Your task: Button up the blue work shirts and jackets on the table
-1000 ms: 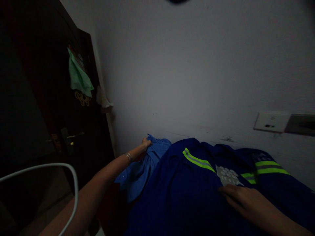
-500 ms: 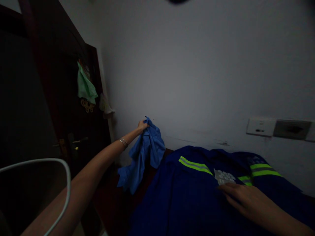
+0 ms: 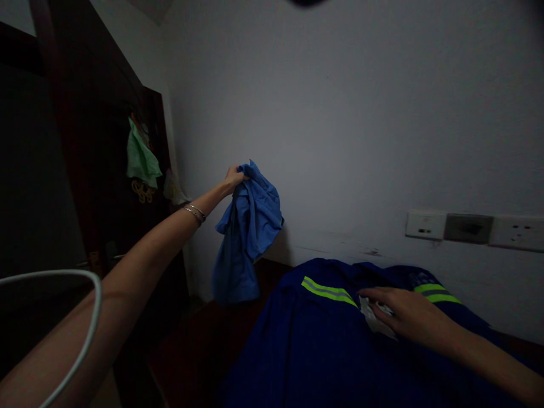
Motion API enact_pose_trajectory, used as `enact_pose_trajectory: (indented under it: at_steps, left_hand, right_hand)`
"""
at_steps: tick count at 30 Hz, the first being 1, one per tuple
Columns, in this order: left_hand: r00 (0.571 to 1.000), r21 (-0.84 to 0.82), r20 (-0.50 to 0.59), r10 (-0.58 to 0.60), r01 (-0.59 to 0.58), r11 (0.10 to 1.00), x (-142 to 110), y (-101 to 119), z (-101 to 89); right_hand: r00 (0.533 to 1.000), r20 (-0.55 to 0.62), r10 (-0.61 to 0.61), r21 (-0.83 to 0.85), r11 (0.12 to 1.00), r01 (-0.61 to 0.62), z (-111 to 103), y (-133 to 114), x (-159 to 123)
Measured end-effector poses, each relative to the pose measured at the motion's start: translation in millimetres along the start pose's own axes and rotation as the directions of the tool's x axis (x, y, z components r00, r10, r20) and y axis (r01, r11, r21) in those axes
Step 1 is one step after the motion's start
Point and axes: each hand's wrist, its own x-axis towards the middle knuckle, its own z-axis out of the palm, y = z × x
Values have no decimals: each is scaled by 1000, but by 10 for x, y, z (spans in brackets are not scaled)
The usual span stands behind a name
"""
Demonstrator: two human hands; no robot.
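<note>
My left hand (image 3: 235,178), arm stretched out, is closed on the upper end of a light blue cloth garment (image 3: 250,226). The garment hangs bunched in folds, its lower end above the dark red surface. My right hand (image 3: 397,309) is closed on a crumpled white sheet (image 3: 374,318), thin and wrinkled; what it is made of I cannot make out. Under that hand spreads a dark blue work jacket (image 3: 323,340) with yellow-green and grey reflective strips (image 3: 329,291).
Dark red surface (image 3: 191,351) under the jacket, against a grey wall (image 3: 323,136) with sockets (image 3: 516,232). At left, a dark door (image 3: 106,141) with a hanging green cloth (image 3: 142,158). A white cable (image 3: 96,317) loops across the lower left, in front of my left arm.
My left hand has lifted the light blue garment higher and slightly left. The white sheet, spread flat before, is now crumpled in my right hand's fingers.
</note>
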Motion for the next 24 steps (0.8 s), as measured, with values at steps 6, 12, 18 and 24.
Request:
enact_pose_trajectory:
  at_steps: [6, 12, 18, 24]
  left_hand:
    - [987, -145, 76, 140, -128, 981, 90, 614, 146]
    - [948, -295, 164, 273, -217, 930, 14, 1107, 367]
    - [916, -431, 223, 335, -216, 876, -225, 1391, 749]
    - [849, -473, 391, 356, -147, 869, -612, 1423, 1198]
  right_hand:
    - [994, -25, 105, 210, 973, -98, -412, 156, 403]
    - [928, -49, 370, 614, 744, -264, -898, 143, 619]
    - [814, 359, 457, 908, 33, -418, -1129, -105, 581]
    - [860, 327, 392, 944, -108, -310, -1002, -209, 525]
